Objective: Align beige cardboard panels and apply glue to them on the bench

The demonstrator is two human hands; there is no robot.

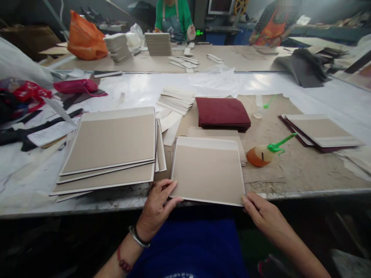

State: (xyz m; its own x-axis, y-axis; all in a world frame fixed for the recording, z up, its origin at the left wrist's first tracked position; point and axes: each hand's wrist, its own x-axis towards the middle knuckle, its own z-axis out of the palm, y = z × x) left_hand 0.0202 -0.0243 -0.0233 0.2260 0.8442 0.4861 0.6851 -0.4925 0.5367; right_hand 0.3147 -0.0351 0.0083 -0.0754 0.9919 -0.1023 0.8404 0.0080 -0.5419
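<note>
A tan board with white edges (pixel 208 170) lies at the table's near edge, on top of a few similar boards. My left hand (pixel 156 208) grips its near left corner, thumb on top and fingers curled under. At the near right corner is my right hand (pixel 265 218), its fingers closed against the board's edge. A stack of the same boards (pixel 111 144) lies just to the left. Behind the held board sit folded dark red cloth pieces (pixel 222 112) and a pile of white strips (pixel 176 99).
An orange glue bottle with a green nozzle (pixel 264 153) lies on its side to the right. Further right is another small stack of boards (pixel 323 130). Red and black cloth scraps (pixel 37 96) clutter the left. Two people (pixel 174 17) work at the far table among paper stacks.
</note>
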